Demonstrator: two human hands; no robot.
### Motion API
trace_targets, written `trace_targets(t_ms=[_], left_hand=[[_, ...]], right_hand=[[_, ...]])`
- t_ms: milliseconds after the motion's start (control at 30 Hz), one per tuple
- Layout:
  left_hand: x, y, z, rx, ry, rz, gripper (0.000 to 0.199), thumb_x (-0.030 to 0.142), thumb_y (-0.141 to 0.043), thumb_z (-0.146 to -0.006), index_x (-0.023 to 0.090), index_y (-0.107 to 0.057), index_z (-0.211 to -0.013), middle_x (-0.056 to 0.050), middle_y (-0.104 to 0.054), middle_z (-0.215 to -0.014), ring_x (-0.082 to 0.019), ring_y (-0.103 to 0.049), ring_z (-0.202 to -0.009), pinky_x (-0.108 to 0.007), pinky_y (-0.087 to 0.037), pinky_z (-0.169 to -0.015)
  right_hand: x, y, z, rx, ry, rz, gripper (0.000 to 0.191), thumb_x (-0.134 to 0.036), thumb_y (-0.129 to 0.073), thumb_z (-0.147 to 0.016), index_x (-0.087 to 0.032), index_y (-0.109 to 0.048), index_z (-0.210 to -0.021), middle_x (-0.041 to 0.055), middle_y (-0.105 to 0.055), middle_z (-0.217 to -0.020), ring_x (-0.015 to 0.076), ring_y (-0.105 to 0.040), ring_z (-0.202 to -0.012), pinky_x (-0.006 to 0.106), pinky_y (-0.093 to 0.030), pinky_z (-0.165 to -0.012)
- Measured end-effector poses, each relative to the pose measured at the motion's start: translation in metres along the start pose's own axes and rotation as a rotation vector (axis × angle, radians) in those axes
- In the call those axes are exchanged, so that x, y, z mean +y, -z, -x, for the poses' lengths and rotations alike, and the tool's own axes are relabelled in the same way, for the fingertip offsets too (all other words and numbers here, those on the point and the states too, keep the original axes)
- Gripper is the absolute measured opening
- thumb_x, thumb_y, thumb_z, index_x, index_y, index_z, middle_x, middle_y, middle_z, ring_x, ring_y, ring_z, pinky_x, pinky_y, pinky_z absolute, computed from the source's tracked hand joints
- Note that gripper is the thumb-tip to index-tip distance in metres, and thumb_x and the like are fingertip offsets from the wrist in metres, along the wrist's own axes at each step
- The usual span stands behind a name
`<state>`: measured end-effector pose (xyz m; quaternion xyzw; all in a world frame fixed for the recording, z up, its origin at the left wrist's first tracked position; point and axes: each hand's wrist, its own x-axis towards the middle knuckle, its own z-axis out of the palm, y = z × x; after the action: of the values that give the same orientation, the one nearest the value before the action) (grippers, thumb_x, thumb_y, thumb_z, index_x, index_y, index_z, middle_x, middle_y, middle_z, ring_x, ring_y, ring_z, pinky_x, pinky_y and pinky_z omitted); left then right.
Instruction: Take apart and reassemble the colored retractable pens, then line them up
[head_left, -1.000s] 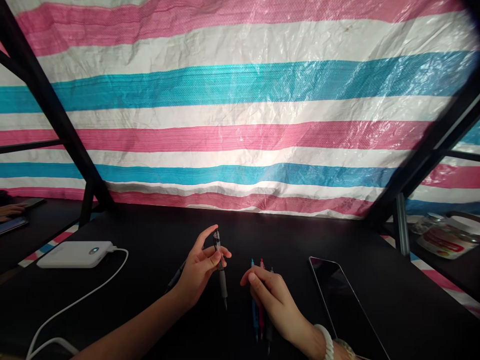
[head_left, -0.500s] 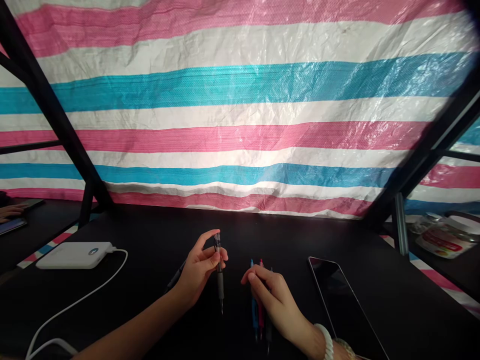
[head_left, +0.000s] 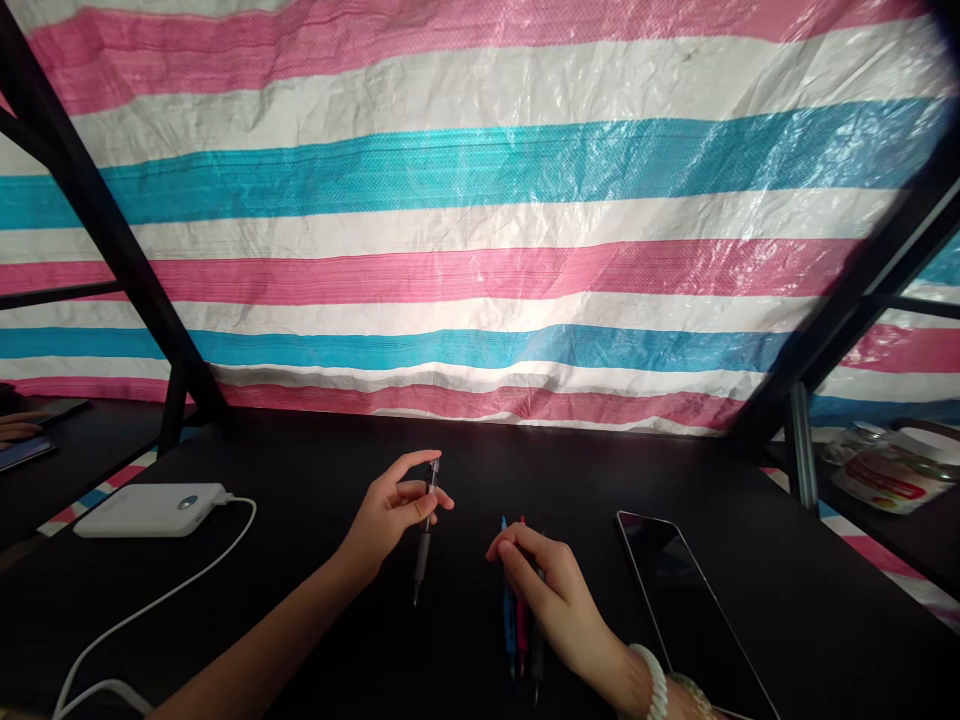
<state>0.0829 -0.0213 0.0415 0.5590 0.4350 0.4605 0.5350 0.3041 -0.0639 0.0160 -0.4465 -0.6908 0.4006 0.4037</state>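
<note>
My left hand [head_left: 394, 508] grips a clear-barrelled pen [head_left: 423, 550] with a grey rubber grip between thumb and fingers. The index fingertip is on its upper end, and its tip slants down to the left over the black table. My right hand [head_left: 551, 590] is closed with the thumb against the index finger, and nothing shows in the pinch. It is over a blue pen [head_left: 509, 630], a pink pen [head_left: 522, 640] and a dark pen [head_left: 538, 660], which lie side by side and are partly hidden by it.
A black phone [head_left: 694, 610] lies right of my right hand. At the left, a white power bank [head_left: 146, 510] has a white cable [head_left: 176, 585] curving forward. Black frame bars flank the striped sheet [head_left: 480, 230]. Another person's hand [head_left: 19, 427] is at far left; jars [head_left: 896, 470] stand at far right.
My left hand has shifted slightly left and tilted the pen, so its lower tip swung left and up. A dark object behind my left wrist is now hidden. My right hand has barely moved.
</note>
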Motion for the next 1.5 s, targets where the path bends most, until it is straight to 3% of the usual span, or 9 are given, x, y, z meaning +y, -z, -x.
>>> trace_targets(t_ms=[233, 533, 633, 733, 867, 967, 1133, 1300, 1500], left_hand=[[0.001, 0.031, -0.015, 0.119, -0.138, -0.730, 0.053, 0.024, -0.060, -0.078, 0.027, -0.055, -0.130, -0.003, -0.061, -0.105, -0.012, -0.060, -0.059, -0.030, -0.050, -0.067], [-0.017, 0.022, -0.008, -0.015, -0.032, -1.297, 0.060, 0.017, -0.050, -0.081, 0.028, -0.045, -0.140, -0.006, -0.059, -0.109, -0.023, -0.064, -0.090, -0.030, -0.047, -0.066], [-0.020, 0.015, -0.006, 0.035, -0.110, -1.344, 0.060, 0.013, -0.047, -0.080, 0.023, -0.045, -0.140, -0.010, -0.055, -0.115, -0.025, -0.060, -0.102, -0.030, -0.049, -0.066], [-0.021, -0.001, -0.001, 0.049, -0.352, -1.325, 0.054, 0.006, -0.043, -0.082, 0.020, -0.052, -0.133, -0.011, -0.054, -0.123, -0.025, -0.054, -0.111, -0.036, -0.050, -0.084], [-0.024, -0.028, 0.011, -0.293, -0.726, -1.235, 0.043, 0.017, -0.047, -0.091, 0.025, -0.052, -0.133, -0.009, -0.053, -0.135, -0.026, -0.050, -0.120, -0.043, -0.041, -0.102], [-0.033, -0.039, 0.016, -0.447, -0.855, -1.165, 0.032, 0.017, -0.048, -0.094, 0.026, -0.058, -0.123, -0.005, -0.061, -0.129, -0.024, -0.049, -0.124, -0.045, -0.032, -0.110], [-0.042, -0.034, 0.013, -0.439, -0.884, -1.151, 0.020, 0.012, -0.047, -0.094, 0.022, -0.062, -0.104, -0.003, -0.069, -0.114, -0.021, -0.052, -0.121, -0.042, -0.031, -0.110], [-0.033, -0.028, 0.010, -0.429, -0.866, -1.105, 0.023, 0.008, -0.043, -0.094, 0.019, -0.062, -0.100, -0.003, -0.069, -0.096, -0.017, -0.060, -0.099, -0.039, -0.034, -0.108], [-0.026, -0.022, 0.013, -0.190, -0.853, -1.062, 0.027, 0.011, -0.040, -0.093, 0.017, -0.065, -0.104, -0.008, -0.064, -0.097, -0.020, -0.057, -0.089, -0.037, -0.046, -0.089]], right_hand=[[0.002, 0.000, 0.000, 0.022, -0.014, -0.010, 0.038, -0.047, -0.044, -0.098, -0.018, -0.064, -0.084, -0.0036, -0.043, -0.059, 0.0115, -0.038, -0.055, 0.024, -0.030, -0.050], [-0.008, 0.006, 0.001, 0.072, -0.028, -0.108, 0.038, -0.048, -0.044, -0.098, -0.018, -0.064, -0.087, -0.0044, -0.040, -0.058, 0.0110, -0.037, -0.054, 0.023, -0.029, -0.049], [-0.009, 0.008, 0.001, 0.107, -0.026, -0.154, 0.038, -0.048, -0.044, -0.099, -0.017, -0.064, -0.088, -0.0042, -0.042, -0.058, 0.0111, -0.039, -0.054, 0.023, -0.031, -0.050], [-0.009, 0.009, 0.001, 0.160, -0.027, -0.179, 0.038, -0.049, -0.044, -0.098, -0.017, -0.063, -0.088, -0.0036, -0.043, -0.060, 0.0112, -0.040, -0.055, 0.023, -0.032, -0.050], [-0.009, 0.010, -0.002, 0.210, -0.028, -0.223, 0.037, -0.048, -0.046, -0.098, -0.017, -0.063, -0.086, -0.0031, -0.045, -0.061, 0.0118, -0.042, -0.057, 0.023, -0.035, -0.052], [-0.010, 0.010, -0.003, 0.238, -0.026, -0.246, 0.038, -0.048, -0.047, -0.097, -0.017, -0.062, -0.083, -0.0025, -0.046, -0.061, 0.0124, -0.043, -0.058, 0.024, -0.036, -0.054], [-0.010, 0.011, -0.004, 0.223, -0.048, -0.217, 0.039, -0.049, -0.044, -0.097, -0.017, -0.062, -0.083, -0.0033, -0.043, -0.059, 0.0126, -0.041, -0.055, 0.024, -0.034, -0.051], [-0.009, 0.014, -0.008, 0.162, -0.029, -0.101, 0.034, -0.045, -0.045, -0.098, -0.018, -0.062, -0.087, -0.0025, -0.048, -0.064, 0.0130, -0.045, -0.058, 0.024, -0.037, -0.054], [-0.016, 0.020, -0.009, 0.043, 0.064, 0.196, 0.025, -0.036, -0.044, -0.100, -0.021, -0.063, -0.101, 0.0033, -0.064, -0.090, 0.0182, -0.058, -0.084, 0.028, -0.044, -0.075]])
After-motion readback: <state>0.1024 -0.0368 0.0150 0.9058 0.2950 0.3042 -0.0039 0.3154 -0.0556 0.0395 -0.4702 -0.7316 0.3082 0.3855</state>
